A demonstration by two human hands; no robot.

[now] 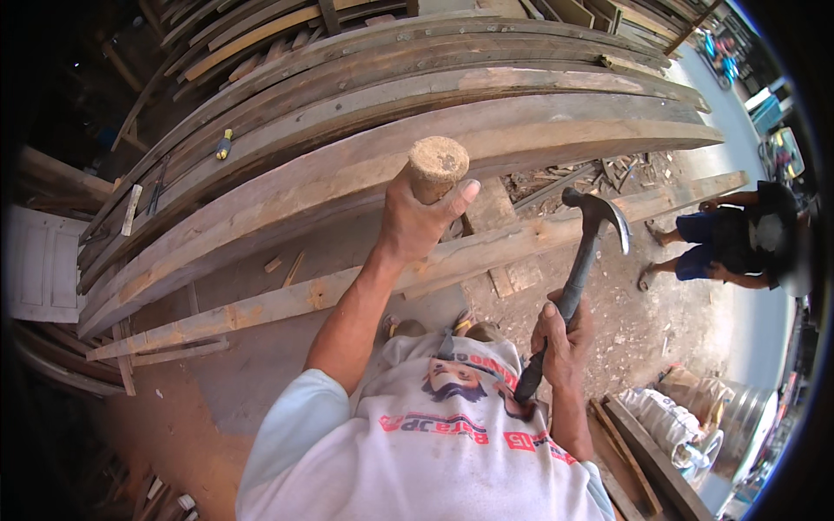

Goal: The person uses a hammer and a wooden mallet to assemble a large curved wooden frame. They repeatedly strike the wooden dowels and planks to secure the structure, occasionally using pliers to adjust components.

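Hands apart: the left hand (pixel 407 217) clasps a wooden cylinder (pixel 439 160) (lower end hidden) before a timber beam (pixel 556 137); the right hand (pixel 565 346) grips a claw hammer (pixel 576 280). Advisable: a grip below the cylinder's top.

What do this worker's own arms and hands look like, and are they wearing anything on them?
The left hand and right hand are ungloved, with five-fingered human shapes. The forearms are bare below short, pale blue sleeves, joined to a whitish shirt with red and dark printing.
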